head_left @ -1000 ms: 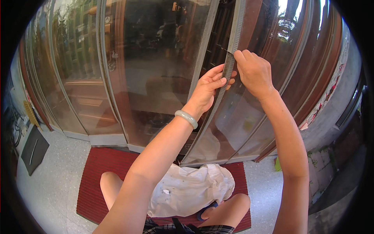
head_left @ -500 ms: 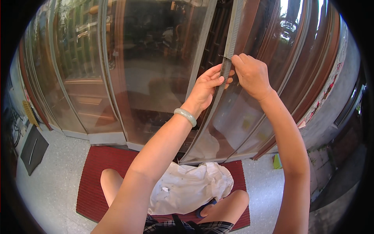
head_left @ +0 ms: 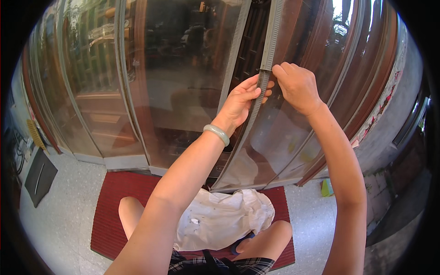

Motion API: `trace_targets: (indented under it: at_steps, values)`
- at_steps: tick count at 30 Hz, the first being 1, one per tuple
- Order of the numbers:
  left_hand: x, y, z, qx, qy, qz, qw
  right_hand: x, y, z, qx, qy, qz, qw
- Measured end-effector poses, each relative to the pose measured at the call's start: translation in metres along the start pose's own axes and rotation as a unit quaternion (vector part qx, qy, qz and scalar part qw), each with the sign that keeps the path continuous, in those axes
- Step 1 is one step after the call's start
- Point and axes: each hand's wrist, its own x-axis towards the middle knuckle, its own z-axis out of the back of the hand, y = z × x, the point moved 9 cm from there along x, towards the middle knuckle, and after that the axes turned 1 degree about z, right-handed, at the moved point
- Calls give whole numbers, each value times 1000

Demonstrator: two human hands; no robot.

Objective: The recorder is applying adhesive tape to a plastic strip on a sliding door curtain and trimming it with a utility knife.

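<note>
Left hand (head_left: 242, 98) and right hand (head_left: 297, 86) close together, both pinching a grey ribbed strip (head_left: 270, 36) running up the edge of a glass door (head_left: 183, 82), green bangle (head_left: 217, 134) on left wrist, white cloth (head_left: 220, 220) on knees, red mat (head_left: 114, 211) below.

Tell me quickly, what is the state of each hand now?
Left hand: closed, pinching the grey door-edge strip.
Right hand: closed, gripping the same strip.
</note>
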Motion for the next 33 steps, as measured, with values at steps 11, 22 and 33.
trace_targets:
  at_steps: [11,22,33]
  values:
    - [-1,-4,3,10,-15,-3,1000,0,6,-3,-1,-8,-20,1000]
    - [0,-1,-3,-27,4,-12,1000,-3,8,1,31,-17,-41,999]
    - [6,9,-6,-33,1,-20,999,-20,24,-2,41,43,-46,997]
